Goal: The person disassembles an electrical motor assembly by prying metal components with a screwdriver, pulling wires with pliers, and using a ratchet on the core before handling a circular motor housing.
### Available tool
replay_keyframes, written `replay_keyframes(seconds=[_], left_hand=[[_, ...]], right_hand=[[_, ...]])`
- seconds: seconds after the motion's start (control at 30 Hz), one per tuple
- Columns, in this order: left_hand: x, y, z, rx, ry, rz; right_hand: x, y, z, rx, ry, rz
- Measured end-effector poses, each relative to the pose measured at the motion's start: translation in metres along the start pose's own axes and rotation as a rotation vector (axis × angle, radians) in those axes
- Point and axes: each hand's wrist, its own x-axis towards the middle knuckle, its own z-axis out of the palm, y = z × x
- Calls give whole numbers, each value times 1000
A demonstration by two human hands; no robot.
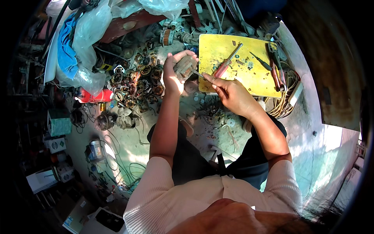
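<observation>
My left hand [172, 76] is wrapped round a worn, grey-brown blocky metal part [185, 68] at the left edge of the yellow board. My right hand [238, 98] is closed, thumb and forefinger pinching a thin metal tool with a slim shaft [198, 73]. Its tip meets the block's right side; the fingers hide the tool's other end, so I cannot tell its exact kind. Just beyond my right fingers, a nut driver with a red handle [222, 70] lies on the board. A black-handled screwdriver [265, 64] and red-and-black pliers [277, 76] lie farther right.
The yellow board [249, 84] carries small dark scraps. Copper-wound motor cores [132, 84] are heaped on the floor at left, near a red container [94, 96] and a small fan motor [125, 118]. Coiled cable [286, 105] sits under the board's right side. Loose wires [126, 171] trail lower left.
</observation>
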Motion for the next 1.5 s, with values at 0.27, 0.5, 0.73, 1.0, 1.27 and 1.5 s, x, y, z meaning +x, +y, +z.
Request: replay_keyframes(seconds=[0.27,0.5,0.73,1.0,1.27,1.5], left_hand=[[7,-27,6,-396,126,-114],[6,4,-1,-48,125,41],[1,7,-3,406,-3,221],[-3,6,5,753,-161,404],[1,-8,2,142,40,49],[2,-14,7,-168,297,-28]], right_hand=[[7,4,22,156,136,18],[-4,-6,8,22,78,-66],[-4,-8,12,-42,119,-163],[-6,-14,1,-187,-69,-5],[-5,1,23,11,72,-112],[-1,6,43,-9,189,-155]])
